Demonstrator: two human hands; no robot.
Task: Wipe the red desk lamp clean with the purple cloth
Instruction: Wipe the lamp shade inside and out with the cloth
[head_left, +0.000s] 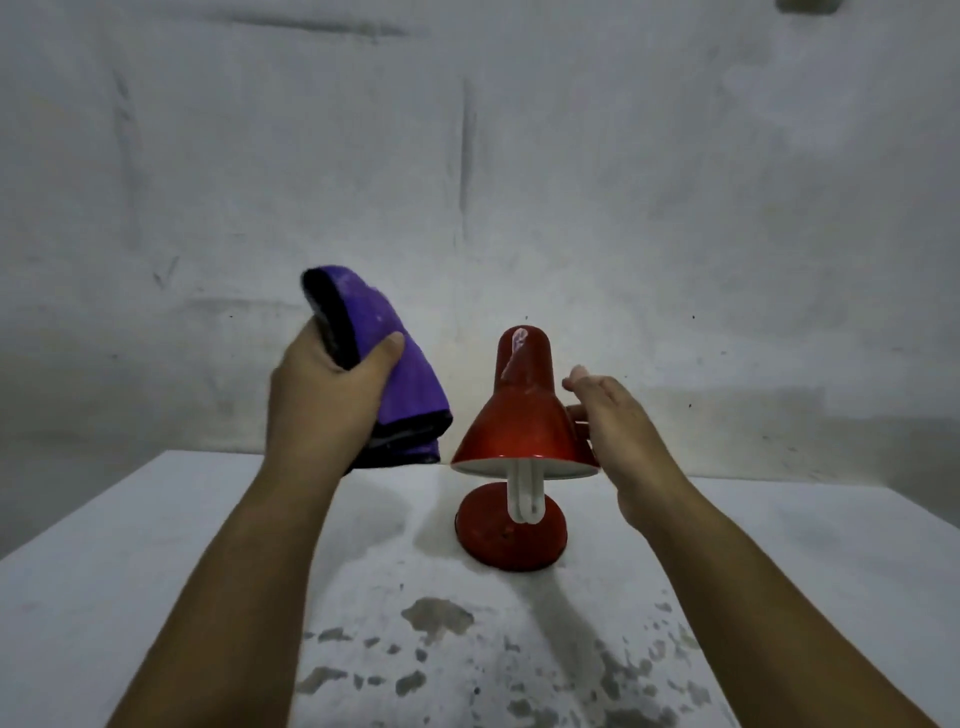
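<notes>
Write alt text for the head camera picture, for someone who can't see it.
A left hand grips a folded purple cloth beside a red desk lamp standing on a white table, while the open right hand reaches for its shade.

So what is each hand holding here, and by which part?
The left hand grips the folded cloth around its middle, thumb across the purple face. The right hand holds nothing; its fingers lie open beside the lamp shade.
</notes>
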